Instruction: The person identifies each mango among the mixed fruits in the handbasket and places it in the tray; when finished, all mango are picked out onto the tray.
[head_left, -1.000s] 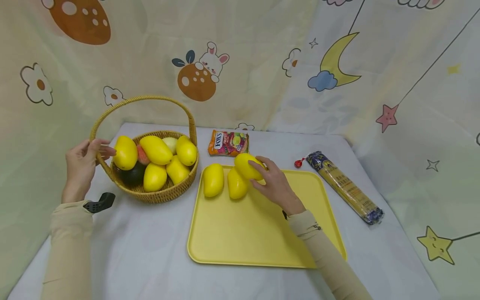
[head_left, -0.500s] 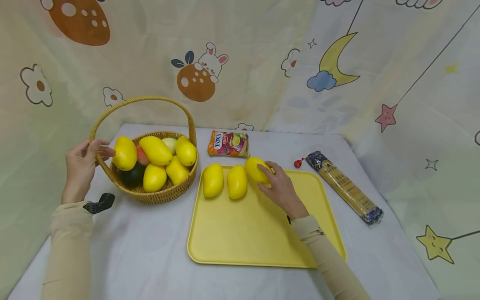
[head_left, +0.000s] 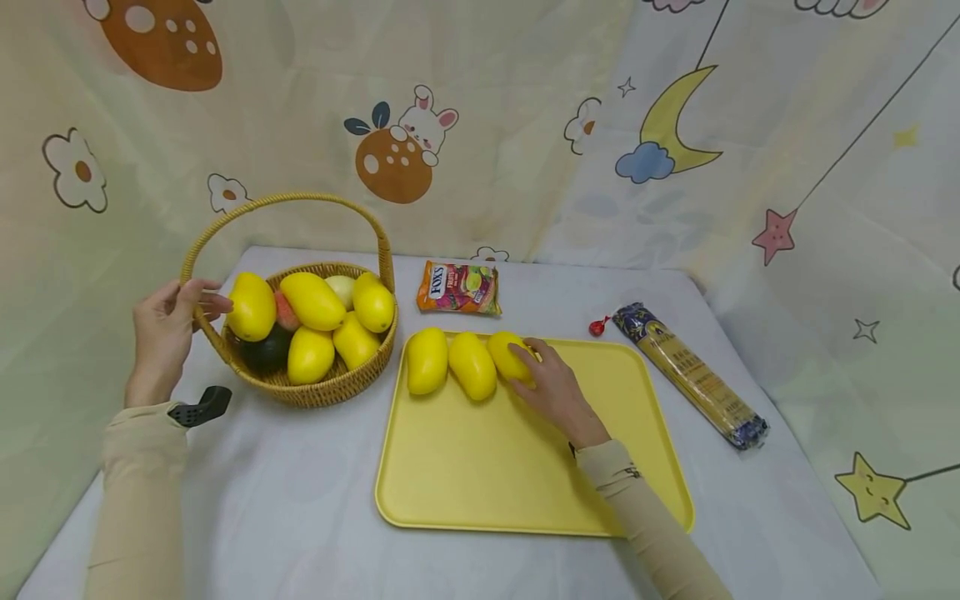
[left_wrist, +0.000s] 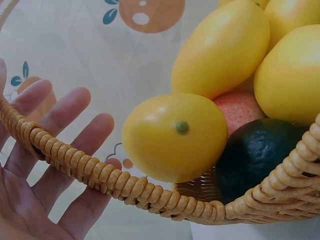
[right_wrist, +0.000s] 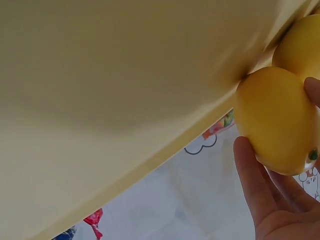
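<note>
My right hand (head_left: 553, 385) holds a yellow mango (head_left: 507, 354) at the tray's far edge, with thumb and fingers on either side of it in the right wrist view. Left of it, a second mango (head_left: 472, 367) and a third mango (head_left: 427, 361) lie on the yellow tray (head_left: 525, 467). My left hand (head_left: 167, 329) is at the left side of the wicker basket's handle (head_left: 281, 200). In the left wrist view its fingers (left_wrist: 75, 107) stretch out, fairly straight, behind the handle. The wicker basket (head_left: 330, 390) holds several more mangoes, a reddish fruit (head_left: 286, 312) and a dark green fruit (head_left: 266, 350).
A candy bag (head_left: 460, 287) lies behind the tray. To the right are a red wrapped candy (head_left: 597, 327) and a long pack of noodles (head_left: 690, 375). A white cloth (head_left: 285, 500) covers the table, and a printed curtain (head_left: 510, 125) hangs behind.
My right hand has lowered its mango to the tray, moving right and then slightly back left beside the others. The middle mango has tilted. My left hand and the basket have stayed in place.
</note>
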